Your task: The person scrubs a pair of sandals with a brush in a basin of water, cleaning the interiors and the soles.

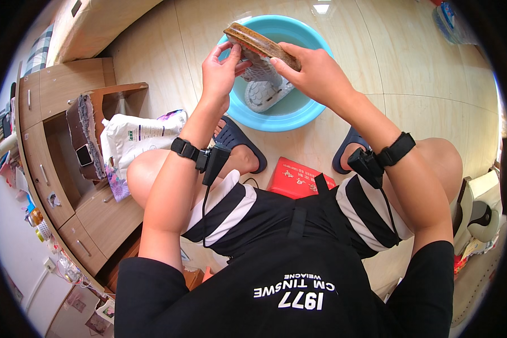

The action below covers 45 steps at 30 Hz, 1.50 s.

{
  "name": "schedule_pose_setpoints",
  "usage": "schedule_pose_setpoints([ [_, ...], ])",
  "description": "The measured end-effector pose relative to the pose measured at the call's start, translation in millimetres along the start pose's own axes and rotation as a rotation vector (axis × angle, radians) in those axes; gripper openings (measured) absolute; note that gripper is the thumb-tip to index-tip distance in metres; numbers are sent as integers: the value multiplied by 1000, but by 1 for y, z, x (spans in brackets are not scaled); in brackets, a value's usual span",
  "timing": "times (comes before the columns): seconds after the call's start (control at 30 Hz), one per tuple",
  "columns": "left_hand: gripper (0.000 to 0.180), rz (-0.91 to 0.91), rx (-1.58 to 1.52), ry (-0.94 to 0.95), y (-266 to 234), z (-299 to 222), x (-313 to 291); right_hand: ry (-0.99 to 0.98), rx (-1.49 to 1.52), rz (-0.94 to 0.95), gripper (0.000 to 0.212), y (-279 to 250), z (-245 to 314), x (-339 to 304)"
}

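Both my hands hold a long, brown mottled object (267, 46) over the light blue basin (296, 122). A groove runs along its curved edge, and some orange shows beneath; whether it is a slipper's sole or a brush's back I cannot tell. My left hand (219, 73) pinches its left end, thumb against the underside, other fingers bent near it. My right hand (315, 70) wraps the right end, thumb along the near side. Below lies a grey slipper-like piece (269, 97) with a scale pattern, in the basin's water. Another scaly grey part (259, 72) rises behind my left fingers.
My feet in dark blue slippers (242, 143) flank the basin. A red box (298, 177) lies on the tiled floor between them. At left are a white bag (143, 132), a torn-edged brown board piece (87, 127) and wooden drawers (45, 163). A clear blue-rimmed container (455, 25) stands far right.
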<state>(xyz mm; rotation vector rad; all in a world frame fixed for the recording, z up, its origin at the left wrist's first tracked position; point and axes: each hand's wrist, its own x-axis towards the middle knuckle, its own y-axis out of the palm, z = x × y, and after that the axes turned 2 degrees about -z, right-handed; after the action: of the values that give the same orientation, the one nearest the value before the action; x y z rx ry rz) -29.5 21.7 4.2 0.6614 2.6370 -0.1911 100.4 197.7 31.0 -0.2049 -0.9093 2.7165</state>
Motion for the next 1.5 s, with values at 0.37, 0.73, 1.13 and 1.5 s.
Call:
schedule_pose_setpoints([
  [0.37,41,-205,-17,-35,-20,11,22,-54,-209,81,43,1,-7,-13],
  [0.73,33,-194,-17,-86,-19,7,25,-44,-332,138,45,-5,-14,-17],
  [1.13,56,-105,49,-21,2,-7,4,-76,-350,28,46,2,-10,-13],
  [1.5,59,-16,129,38,15,-3,-6,-143,-300,-149,36,9,-8,-2],
])
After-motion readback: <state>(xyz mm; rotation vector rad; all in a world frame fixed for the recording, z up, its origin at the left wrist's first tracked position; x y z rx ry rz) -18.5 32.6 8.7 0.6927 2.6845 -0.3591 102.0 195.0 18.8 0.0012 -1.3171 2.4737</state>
